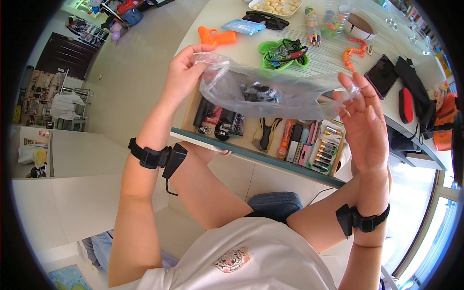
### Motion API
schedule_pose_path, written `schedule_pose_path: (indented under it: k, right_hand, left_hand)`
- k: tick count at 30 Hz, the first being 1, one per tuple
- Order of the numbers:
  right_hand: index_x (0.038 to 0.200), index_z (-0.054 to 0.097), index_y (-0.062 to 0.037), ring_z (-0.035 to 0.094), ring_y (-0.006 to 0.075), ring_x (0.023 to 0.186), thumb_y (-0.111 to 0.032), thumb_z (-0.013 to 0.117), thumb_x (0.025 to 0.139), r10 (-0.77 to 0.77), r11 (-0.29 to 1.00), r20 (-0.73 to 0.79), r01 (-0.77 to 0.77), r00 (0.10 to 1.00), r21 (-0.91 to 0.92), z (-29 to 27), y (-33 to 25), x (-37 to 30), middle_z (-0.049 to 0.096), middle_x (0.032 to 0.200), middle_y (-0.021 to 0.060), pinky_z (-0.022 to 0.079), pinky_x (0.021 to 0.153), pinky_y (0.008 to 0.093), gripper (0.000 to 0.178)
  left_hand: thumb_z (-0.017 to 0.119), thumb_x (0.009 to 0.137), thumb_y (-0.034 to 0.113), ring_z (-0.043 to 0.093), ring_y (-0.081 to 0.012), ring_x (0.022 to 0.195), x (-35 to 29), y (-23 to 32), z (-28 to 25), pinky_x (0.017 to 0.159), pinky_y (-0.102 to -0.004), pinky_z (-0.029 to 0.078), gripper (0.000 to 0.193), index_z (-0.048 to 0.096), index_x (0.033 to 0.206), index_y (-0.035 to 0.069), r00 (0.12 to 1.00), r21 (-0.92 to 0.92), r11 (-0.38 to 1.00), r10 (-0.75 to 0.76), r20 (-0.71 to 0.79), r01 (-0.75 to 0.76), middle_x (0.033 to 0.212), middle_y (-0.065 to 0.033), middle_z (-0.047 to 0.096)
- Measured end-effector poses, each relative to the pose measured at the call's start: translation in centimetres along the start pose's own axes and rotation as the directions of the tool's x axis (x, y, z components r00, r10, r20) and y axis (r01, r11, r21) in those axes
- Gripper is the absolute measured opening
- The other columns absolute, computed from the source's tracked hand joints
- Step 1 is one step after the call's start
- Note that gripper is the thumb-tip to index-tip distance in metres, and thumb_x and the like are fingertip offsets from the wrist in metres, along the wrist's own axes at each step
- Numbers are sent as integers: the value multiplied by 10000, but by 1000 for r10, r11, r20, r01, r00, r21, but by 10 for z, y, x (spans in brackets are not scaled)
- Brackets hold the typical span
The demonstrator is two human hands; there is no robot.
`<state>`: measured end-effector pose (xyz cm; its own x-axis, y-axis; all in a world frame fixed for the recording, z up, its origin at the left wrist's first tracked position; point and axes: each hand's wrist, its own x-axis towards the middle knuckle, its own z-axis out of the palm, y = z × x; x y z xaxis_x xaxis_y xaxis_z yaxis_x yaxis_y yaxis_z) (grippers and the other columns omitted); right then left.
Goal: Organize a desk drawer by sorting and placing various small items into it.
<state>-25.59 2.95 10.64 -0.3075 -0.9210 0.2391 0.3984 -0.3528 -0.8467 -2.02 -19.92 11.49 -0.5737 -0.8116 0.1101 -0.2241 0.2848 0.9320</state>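
A clear plastic bag (299, 101) is stretched sideways between my hands, above an open drawer (246, 145). My left hand (186, 70) pinches its left corner between thumb and fingers. At the other end my right hand (365, 113) has its palm turned up, with the bag's right corner caught between thumb and fingers. Through the film a dark bundle (261, 93) shows; whether it lies in the bag or behind it I cannot tell. Below the bag the drawer holds black-and-yellow pliers-like handles (267, 134), several batteries (325, 157) in a box, and dark small items (220, 121).
On the white table stand an orange toy gun (216, 36), a blue wipes packet (243, 26), sunglasses (266, 19), a green tray (284, 55) of cables, colored pencils (312, 29), a bowl (360, 25), a phone (381, 77) and a red case (406, 105). My legs are under the drawer.
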Motion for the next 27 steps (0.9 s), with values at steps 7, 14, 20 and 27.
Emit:
schedule_pose_path:
  k: [7, 14, 20, 27]
  right_hand:
    - [1277, 373, -53, 336, 184, 1204, -404, 475, 844, 354, 898, -9, -343, 935, -276, 15, 7, -1, 379, 1318, 81, 255, 963, 320, 566]
    - [1275, 377, -50, 359, 180, 1172, -362, 493, 848, 443, 868, -21, -434, 896, -241, 19, 10, 0, 374, 1311, 66, 257, 966, 325, 541]
    - [1246, 401, -27, 387, 148, 1154, -213, 525, 869, 403, 898, -122, -418, 907, -137, 21, 13, 3, 436, 1256, 61, 291, 968, 286, 439]
    - [1295, 326, -23, 383, 138, 1147, -196, 504, 881, 458, 884, -120, -465, 881, -45, 17, 10, -1, 421, 1268, 89, 294, 959, 277, 483]
  left_hand:
    - [529, 837, 78, 583, -110, 866, 4, -20, 6, 750, -227, 455, 260, 505, 1092, 29, 983, -166, 975, -124, 134, 146, 999, -52, 605]
    - [618, 790, 99, 553, -91, 744, -13, -29, 22, 681, -227, 441, 207, 555, 976, 31, 951, 155, 956, 270, -150, -247, 891, -14, 583]
    - [493, 880, 222, 583, -179, 790, -35, -46, 73, 670, -275, 469, 223, 548, 1044, 82, 449, 583, 805, -482, 753, -114, 908, -102, 611]
    - [500, 734, 112, 555, -233, 814, -26, -135, 117, 669, -335, 485, 363, 556, 1075, 220, 147, 165, 314, -80, 986, -935, 947, -76, 544]
